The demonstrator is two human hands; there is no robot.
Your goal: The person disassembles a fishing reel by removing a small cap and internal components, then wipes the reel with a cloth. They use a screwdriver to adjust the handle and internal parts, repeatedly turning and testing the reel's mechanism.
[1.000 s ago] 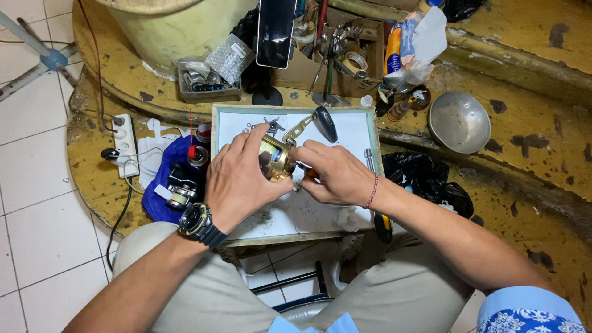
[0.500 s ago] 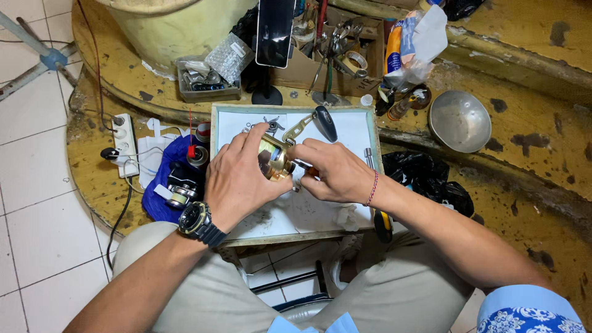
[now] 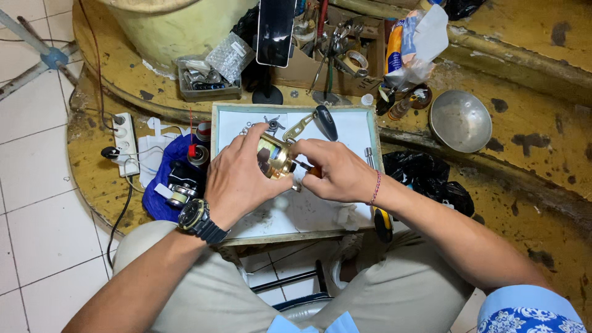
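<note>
Nearest the camera are the person's beige-trousered knees, with a yellow-and-black tool handle (image 3: 383, 222) lying at the near right edge of the shallow, white-lined wooden tray (image 3: 296, 213) that rests across the lap. Over the middle of that tray, the left hand (image 3: 237, 179), with a black wristwatch (image 3: 198, 219) on its wrist, is curled around the left side of a gold-coloured metal fishing reel (image 3: 275, 155), thumb and fingers wrapped on its body. The right hand (image 3: 336, 169), a thin red thread bracelet (image 3: 375, 188) at the wrist, has its fingers closed around a small orange-handled tool (image 3: 306, 168) whose tip meets the reel's right side. The reel's crank arm with its dark oval knob (image 3: 325, 122) sticks up and away toward the tray's far edge.

Left of the tray, a blue cloth (image 3: 161, 185) carries another reel, dark and silver (image 3: 180, 184), and a white power strip (image 3: 125, 143) lies beyond it on the worn yellow worktop (image 3: 530, 132). To the right sit a crumpled black plastic bag (image 3: 425, 179) and, farther off, a round metal bowl (image 3: 460, 121). At the far side stand a black phone on a stand (image 3: 275, 31) and a cardboard box of hand tools (image 3: 336, 52).
</note>
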